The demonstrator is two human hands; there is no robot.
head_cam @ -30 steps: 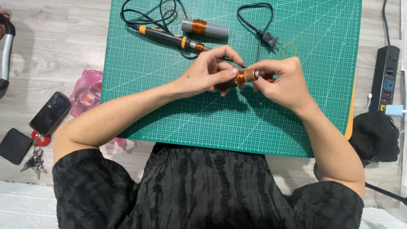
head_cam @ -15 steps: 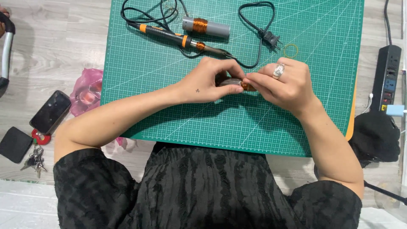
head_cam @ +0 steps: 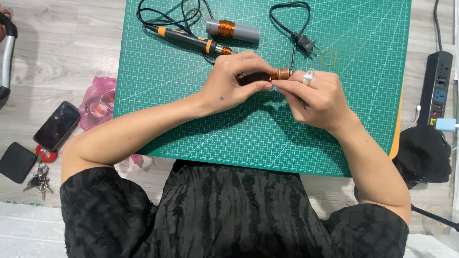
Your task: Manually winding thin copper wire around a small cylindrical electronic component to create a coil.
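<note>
Since half a second ago rotated so copper-wound coil point(head_cam: 283, 73) shows between both hands, long axis left-right above green cutting mat point(head_cam: 363, 119), left hand point(head_cam: 234, 79) closed on dark end, right hand point(head_cam: 315, 95) pinching copper end.

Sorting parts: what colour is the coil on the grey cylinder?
Copper-orange coil on the grey cylinder, head view.

Two hands meet over one green cutting mat point(head_cam: 334, 143): one left hand point(head_cam: 234, 81), one right hand point(head_cam: 318, 98). Between them is one small copper-wound coil point(head_cam: 283, 73). On the mat lie one soldering iron point(head_cam: 189, 39), one grey tube wrapped with copper wire point(head_cam: 233, 30), one black plug point(head_cam: 306, 44) and one yellow rubber band point(head_cam: 328, 57). Beside the mat: one phone point(head_cam: 57, 125), one bunch of keys point(head_cam: 39, 179), one black wallet point(head_cam: 16, 162), one power strip point(head_cam: 437, 88).
</note>
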